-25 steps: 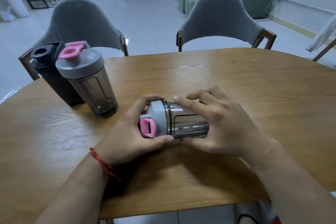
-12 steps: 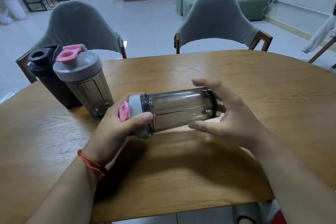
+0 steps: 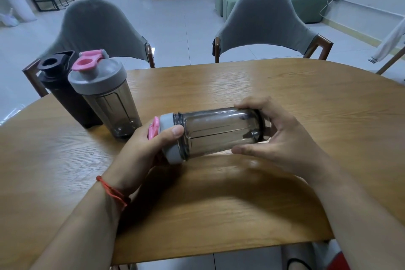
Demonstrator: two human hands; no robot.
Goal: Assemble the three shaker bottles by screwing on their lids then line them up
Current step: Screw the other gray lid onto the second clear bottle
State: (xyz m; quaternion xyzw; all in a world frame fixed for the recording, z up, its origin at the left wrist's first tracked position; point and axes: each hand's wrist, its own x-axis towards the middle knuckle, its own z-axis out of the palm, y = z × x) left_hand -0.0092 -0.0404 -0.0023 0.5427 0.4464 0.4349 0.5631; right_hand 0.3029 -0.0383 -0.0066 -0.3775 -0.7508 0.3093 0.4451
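Observation:
I hold a smoky clear shaker bottle [image 3: 215, 130] sideways just above the wooden table [image 3: 285, 94]. Its grey lid [image 3: 169, 138] with a pink cap points left. My left hand [image 3: 142, 149] wraps around the lid, thumb on top. At the other end, my right hand [image 3: 282, 138] grips the bottle's base with spread fingers. Two more bottles stand upright at the table's left: a clear one with a grey lid and pink cap [image 3: 105, 94], and a black one [image 3: 63, 94] just behind and left of it, touching or nearly so.
Two grey chairs [image 3: 94, 30] [image 3: 267, 22] stand at the table's far side. The near table edge [image 3: 219, 250] runs close below my forearms. A green sofa and shelving lie far back in the room.
The held bottle has turned from pointing toward me to lying crosswise, and my right hand has slid from its side to its base. The two standing bottles have not moved.

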